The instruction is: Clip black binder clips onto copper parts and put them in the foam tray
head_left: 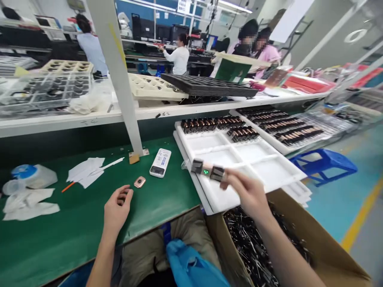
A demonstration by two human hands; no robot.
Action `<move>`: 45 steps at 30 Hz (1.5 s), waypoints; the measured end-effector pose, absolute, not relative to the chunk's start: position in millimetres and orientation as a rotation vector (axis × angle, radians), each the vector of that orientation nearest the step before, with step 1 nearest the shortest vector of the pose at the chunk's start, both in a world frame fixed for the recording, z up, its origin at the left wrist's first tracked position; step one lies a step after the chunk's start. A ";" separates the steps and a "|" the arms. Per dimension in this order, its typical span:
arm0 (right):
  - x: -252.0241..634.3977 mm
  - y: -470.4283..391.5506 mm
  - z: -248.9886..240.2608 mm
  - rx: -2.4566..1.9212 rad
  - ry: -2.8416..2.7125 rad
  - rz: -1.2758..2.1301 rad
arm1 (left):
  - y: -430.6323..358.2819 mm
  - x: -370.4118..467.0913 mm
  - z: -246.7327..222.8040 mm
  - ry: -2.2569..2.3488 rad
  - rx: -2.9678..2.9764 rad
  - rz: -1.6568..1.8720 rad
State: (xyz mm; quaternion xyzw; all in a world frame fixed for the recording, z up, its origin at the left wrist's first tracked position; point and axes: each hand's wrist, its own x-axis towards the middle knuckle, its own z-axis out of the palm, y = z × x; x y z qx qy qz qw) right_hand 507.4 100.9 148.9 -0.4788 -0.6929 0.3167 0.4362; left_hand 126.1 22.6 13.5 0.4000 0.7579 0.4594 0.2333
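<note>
In the head view my right hand (243,189) pinches one end of a smartwatch (206,171) over the white divided tray (220,199). Dark pieces sit at both ends of the watch, and green lights glow in its middle. My left hand (118,205) hovers over the green tabletop (167,199), fingers loosely curled, with nothing visible in it. Close to its fingertips lies a rose-gold watch case (139,182). Just beyond, a white handheld device with a small dark display (160,162) rests on the table.
Rows of watches (209,123) fill the tray's far compartments. A cardboard box (329,255) of black pieces stands at lower right, a blue stool (324,165) behind it. White cloths (86,171) and a blue-capped bottle (38,175) lie left. A shelf post (116,71) rises ahead.
</note>
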 end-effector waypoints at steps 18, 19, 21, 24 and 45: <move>614.0 319.6 84.8 -1.794 -1.594 0.100 | 49.6 132.0 0.8 2.528 1.757 0.779; 614.8 320.6 83.2 -1.801 -1.605 0.077 | 50.0 132.5 1.2 2.530 1.759 0.783; 616.8 320.7 80.9 -1.814 -1.636 0.038 | 50.7 133.1 1.8 2.528 1.759 0.786; 619.5 318.8 79.5 -1.824 -1.689 0.000 | 50.9 132.4 2.4 2.481 1.753 0.786; 653.9 272.4 91.9 -1.629 -1.630 -0.125 | 53.3 120.0 -4.7 2.117 1.485 1.151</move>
